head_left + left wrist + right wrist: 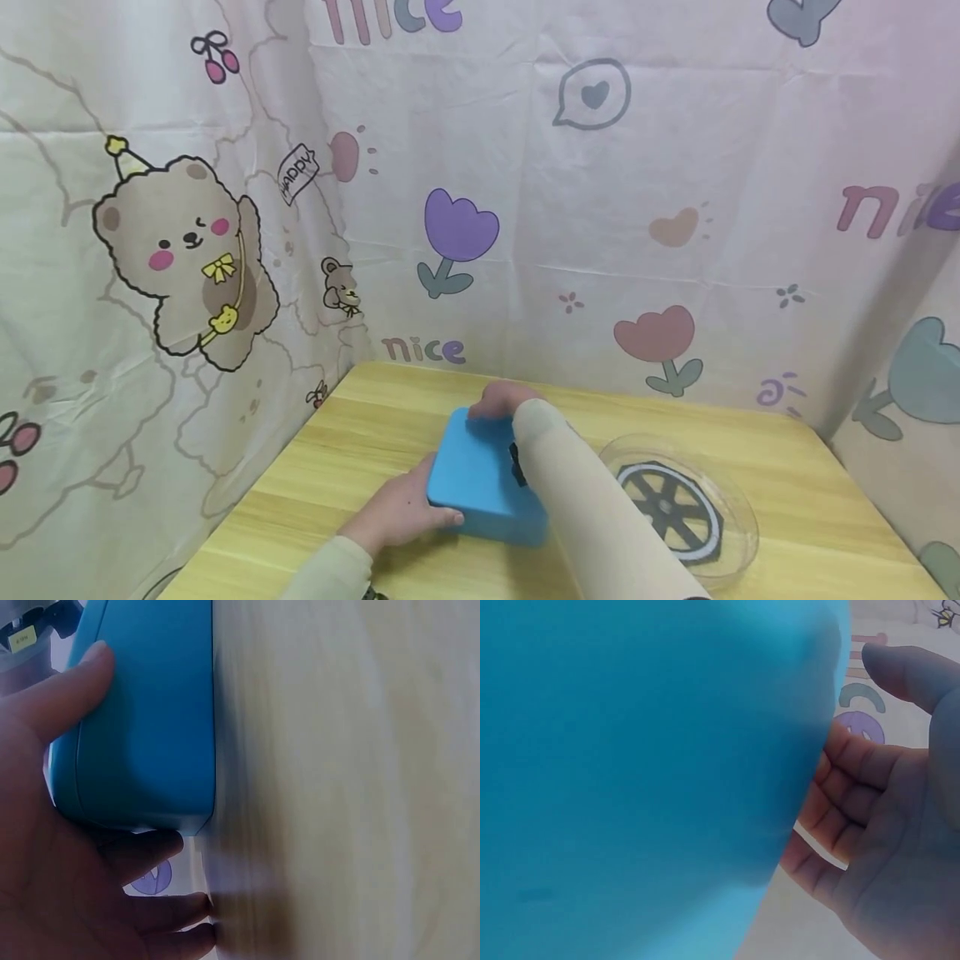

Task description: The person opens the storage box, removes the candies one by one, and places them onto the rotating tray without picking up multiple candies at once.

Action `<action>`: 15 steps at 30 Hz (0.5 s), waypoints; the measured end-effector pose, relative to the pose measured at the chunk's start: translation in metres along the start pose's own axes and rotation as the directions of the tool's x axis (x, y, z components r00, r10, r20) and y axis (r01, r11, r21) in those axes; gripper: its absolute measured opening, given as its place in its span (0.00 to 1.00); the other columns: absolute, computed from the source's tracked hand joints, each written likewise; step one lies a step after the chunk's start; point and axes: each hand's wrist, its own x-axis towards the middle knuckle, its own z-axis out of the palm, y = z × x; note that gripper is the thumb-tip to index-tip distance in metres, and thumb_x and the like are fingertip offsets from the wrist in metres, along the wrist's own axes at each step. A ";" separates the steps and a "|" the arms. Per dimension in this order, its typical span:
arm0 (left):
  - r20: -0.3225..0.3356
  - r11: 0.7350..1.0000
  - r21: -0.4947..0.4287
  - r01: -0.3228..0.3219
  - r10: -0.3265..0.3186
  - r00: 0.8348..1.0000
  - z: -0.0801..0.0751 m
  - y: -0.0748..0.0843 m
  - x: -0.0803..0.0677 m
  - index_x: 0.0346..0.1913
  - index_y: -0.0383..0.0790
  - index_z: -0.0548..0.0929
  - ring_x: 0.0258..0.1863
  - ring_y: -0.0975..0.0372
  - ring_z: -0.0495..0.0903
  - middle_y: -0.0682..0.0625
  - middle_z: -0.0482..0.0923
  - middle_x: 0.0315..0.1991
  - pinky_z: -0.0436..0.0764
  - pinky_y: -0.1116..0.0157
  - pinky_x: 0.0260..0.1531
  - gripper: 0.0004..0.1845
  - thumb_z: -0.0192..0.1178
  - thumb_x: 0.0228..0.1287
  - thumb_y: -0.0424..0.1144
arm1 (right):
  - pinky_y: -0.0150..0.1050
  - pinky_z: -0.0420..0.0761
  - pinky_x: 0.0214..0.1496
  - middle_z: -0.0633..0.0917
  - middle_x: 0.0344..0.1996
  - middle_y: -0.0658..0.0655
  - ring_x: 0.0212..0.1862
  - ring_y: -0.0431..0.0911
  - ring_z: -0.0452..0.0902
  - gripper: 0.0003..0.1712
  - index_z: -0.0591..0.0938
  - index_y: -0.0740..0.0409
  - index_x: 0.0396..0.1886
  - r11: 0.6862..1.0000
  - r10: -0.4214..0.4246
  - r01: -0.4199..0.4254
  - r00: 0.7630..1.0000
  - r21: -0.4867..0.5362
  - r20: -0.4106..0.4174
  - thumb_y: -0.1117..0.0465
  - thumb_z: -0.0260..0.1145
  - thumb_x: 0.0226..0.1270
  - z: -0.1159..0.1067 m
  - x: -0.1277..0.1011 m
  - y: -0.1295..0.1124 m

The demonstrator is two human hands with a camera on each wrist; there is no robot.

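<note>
Two hands grip a blue box [483,487]: left hand [397,512] at its near corner, right hand [501,402] curled over its far edge; "nice" printed on the curtain [424,350] behind the box.

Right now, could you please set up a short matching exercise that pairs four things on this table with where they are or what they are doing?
Things:
1. flat blue rectangular box
2. clear round plastic dish with a black wheel pattern
3. left hand
4. right hand

Places or states:
A. grips the box's far edge
B. lies on the pale wooden table, between both hands
C. holds the box's near left corner
D. sits right of the box, untouched

Pairs: 1-B, 2-D, 3-C, 4-A
</note>
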 end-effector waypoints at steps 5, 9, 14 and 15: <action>-0.008 1.000 0.018 -0.003 0.003 1.000 -0.001 0.000 0.001 0.79 0.41 0.56 0.57 0.44 0.77 0.39 0.75 0.64 0.72 0.36 0.55 0.61 0.72 0.48 0.68 | 0.51 0.75 0.55 0.81 0.39 0.51 0.44 0.49 0.75 0.30 0.85 0.53 0.53 1.000 0.000 0.000 1.000 -0.014 0.018 0.35 0.65 0.63 -0.002 0.003 -0.003; 0.007 1.000 0.003 0.010 -0.010 1.000 -0.001 0.001 0.001 0.79 0.41 0.55 0.58 0.44 0.77 0.39 0.74 0.65 0.72 0.35 0.56 0.61 0.72 0.49 0.68 | 0.49 0.76 0.52 0.82 0.38 0.51 0.43 0.48 0.76 0.30 0.85 0.53 0.50 1.000 0.010 -0.009 0.999 -0.027 0.033 0.34 0.65 0.62 0.001 0.005 -0.002; 0.019 1.000 -0.010 0.016 -0.016 1.000 -0.002 0.003 0.001 0.79 0.39 0.54 0.60 0.43 0.76 0.38 0.72 0.66 0.71 0.35 0.57 0.63 0.73 0.49 0.67 | 0.51 0.75 0.51 0.81 0.38 0.52 0.43 0.50 0.75 0.32 0.85 0.51 0.51 0.999 0.047 -0.048 0.998 0.013 0.037 0.31 0.65 0.61 0.007 0.007 -0.002; 0.020 1.000 -0.010 0.013 -0.013 1.000 -0.002 0.003 0.000 0.79 0.38 0.53 0.60 0.42 0.76 0.37 0.72 0.67 0.71 0.35 0.57 0.63 0.73 0.49 0.67 | 0.52 0.75 0.51 0.81 0.39 0.53 0.44 0.50 0.75 0.34 0.85 0.51 0.51 0.998 0.057 -0.058 0.998 0.032 0.038 0.30 0.65 0.60 0.008 0.007 -0.001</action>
